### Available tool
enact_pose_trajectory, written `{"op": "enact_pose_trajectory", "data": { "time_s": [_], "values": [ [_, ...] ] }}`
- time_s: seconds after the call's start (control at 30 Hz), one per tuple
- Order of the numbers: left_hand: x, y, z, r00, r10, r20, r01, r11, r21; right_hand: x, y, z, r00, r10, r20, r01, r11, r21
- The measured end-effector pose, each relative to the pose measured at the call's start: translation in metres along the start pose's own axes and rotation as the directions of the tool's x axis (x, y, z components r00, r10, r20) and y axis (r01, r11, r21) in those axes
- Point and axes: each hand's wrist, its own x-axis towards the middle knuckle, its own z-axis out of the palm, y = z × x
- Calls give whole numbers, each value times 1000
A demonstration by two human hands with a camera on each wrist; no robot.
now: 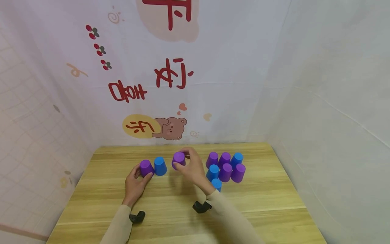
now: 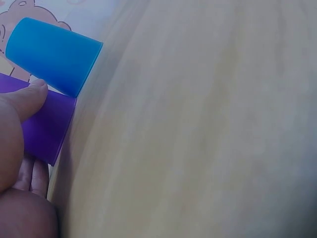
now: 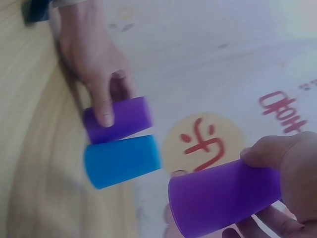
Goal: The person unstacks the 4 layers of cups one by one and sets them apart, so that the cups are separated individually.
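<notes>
My left hand (image 1: 134, 187) grips an upside-down purple cup (image 1: 146, 168) on the table, thumb on its near side. Right beside that cup stands an upside-down blue cup (image 1: 160, 166), its rim close against the purple one in the left wrist view. To the right of the blue cup, my right hand (image 1: 192, 169) holds another purple cup (image 1: 178, 160), mouth down, between thumb and fingers. In the right wrist view this purple cup (image 3: 223, 198) appears lifted off the table, apart from the blue cup (image 3: 123, 161).
Several upside-down cups, purple (image 1: 225, 173) and blue (image 1: 236, 160), stand grouped on the right of the wooden table (image 1: 259, 210). A blue cup (image 1: 216, 184) at the group's front is partly hidden by my right forearm. A printed white cloth (image 1: 231, 112) hangs behind.
</notes>
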Motion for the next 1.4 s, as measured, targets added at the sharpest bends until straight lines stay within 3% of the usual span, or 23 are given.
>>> {"op": "enact_pose_trajectory", "data": {
  "time_s": [0.3, 0.7, 0.93, 1.2, 1.4],
  "values": [
    [1, -1, -1, 1000, -9, -4, 10, 1000, 5, -8, -15, -31, 996, -58, -67, 60, 998, 30],
    [2, -3, -2, 1000, -14, 11, 14, 1000, -6, -23, -16, -73, 986, -100, -134, 106, 994, 40],
    [3, -3, -2, 1000, -19, 20, 19, 1000, -13, -34, -6, -95, 983, -94, -160, 105, 992, 65],
    [3, -6, -2, 1000, -15, 14, 15, 1000, -6, -48, 11, -115, 977, -111, -182, 143, 975, 169],
    [3, -4, -2, 1000, -8, 13, 8, 1000, -20, -61, 21, -134, 971, -111, -211, 143, 979, 145]
  ]
}}
